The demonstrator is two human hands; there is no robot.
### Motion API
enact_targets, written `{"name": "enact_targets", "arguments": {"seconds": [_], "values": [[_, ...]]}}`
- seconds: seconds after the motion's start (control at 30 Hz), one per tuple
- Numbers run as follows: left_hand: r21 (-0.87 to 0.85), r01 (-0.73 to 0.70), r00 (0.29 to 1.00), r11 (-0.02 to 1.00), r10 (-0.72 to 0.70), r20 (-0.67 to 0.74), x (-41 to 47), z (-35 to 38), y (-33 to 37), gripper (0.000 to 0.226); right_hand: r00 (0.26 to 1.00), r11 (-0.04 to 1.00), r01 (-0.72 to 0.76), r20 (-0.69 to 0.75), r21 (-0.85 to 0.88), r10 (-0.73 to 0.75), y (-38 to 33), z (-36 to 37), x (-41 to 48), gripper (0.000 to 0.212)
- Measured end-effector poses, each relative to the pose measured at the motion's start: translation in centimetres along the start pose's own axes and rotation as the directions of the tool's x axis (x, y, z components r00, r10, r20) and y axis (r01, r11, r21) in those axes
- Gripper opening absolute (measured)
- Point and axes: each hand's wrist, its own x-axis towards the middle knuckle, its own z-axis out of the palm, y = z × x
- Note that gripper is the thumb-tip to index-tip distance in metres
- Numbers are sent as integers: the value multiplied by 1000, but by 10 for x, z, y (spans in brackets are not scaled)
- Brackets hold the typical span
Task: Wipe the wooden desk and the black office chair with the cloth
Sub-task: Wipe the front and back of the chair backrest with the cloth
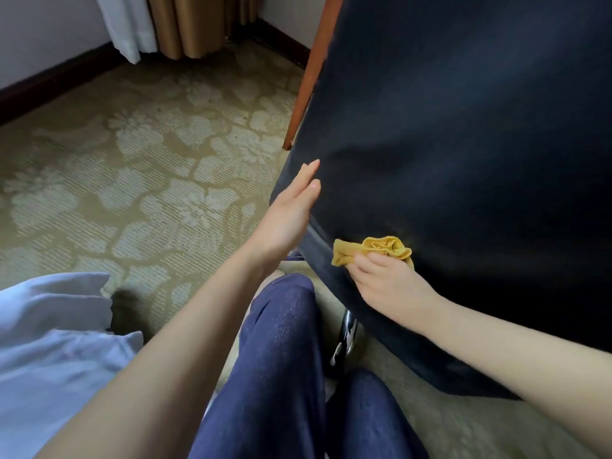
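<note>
Pressing a bunched yellow cloth (374, 251) against the lower back of the black chair (463, 160), the right hand (387, 286) had its fingers curled over the fabric, its grip closed on the cloth, with a folded rosette of material sticking up above the fingertips and a flat corner poking out to the left. One cloth was in view, and it lay in contact with the dark upholstery near the chair's lower left edge. The left hand (288, 213) was flat and open, fingers straight and together, its palm laid against the left side edge of the chair back, holding nothing. Two bare forearms reached in from the bottom of the view, the left one crossing above the person's legs. Two legs in dark blue trousers (281, 359) showed at the bottom centre, knees pointing toward the chair. One shiny chrome part of the chair base (346, 339) showed beneath the upholstery, just beside the right knee. One reddish-brown wooden leg (311, 74), apparently of the desk, ran slanting down behind the chair's left edge and ended on the carpet. A patterned beige carpet (132, 160) with pale flower shapes covered the floor. At the lower left lay a white sheet or bedding (49, 342). At the top, a tan curtain (198, 21) hung next to a white one (122, 21), above a dark skirting board (56, 81) along the wall.
</note>
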Motion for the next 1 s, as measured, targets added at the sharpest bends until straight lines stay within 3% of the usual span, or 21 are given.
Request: {"name": "enact_targets", "arguments": {"seconds": [0.1,0.23,0.3,0.4,0.5,0.6,0.77,0.83,0.9,1.0], "values": [[18,-11,1000,1000,11,-2,-11,7,3,44,988,995,-85,-123,57,92,10,-10,-46,30],[44,-41,999,998,42,-16,-23,17,6,45,914,979,-194,-352,65,204,34,-30,-93,31],[56,-61,998,997,61,-6,-28,24,7,44,863,959,-273,-420,81,281,47,-44,-105,38],[59,-58,998,997,57,4,-30,33,7,44,823,944,-323,-475,59,311,62,-57,-108,30],[85,-61,998,994,60,12,-32,40,7,44,931,965,-241,-306,-105,200,68,-60,-107,22],[112,-62,998,992,59,31,-30,43,7,44,987,961,-150,-83,-233,134,70,-61,-107,36],[147,-113,993,983,108,45,-26,41,7,46,913,952,-305,-284,-1,292,78,-69,-86,38],[148,-138,990,979,134,38,-23,41,10,46,881,935,-353,-331,17,339,80,-71,-67,39],[160,-169,986,972,166,34,-19,39,11,47,899,929,-369,-256,-3,356,79,-65,-48,39],[232,-178,983,956,164,80,-12,37,7,48,944,931,-326,-119,-166,309,61,-46,-24,52]]}}
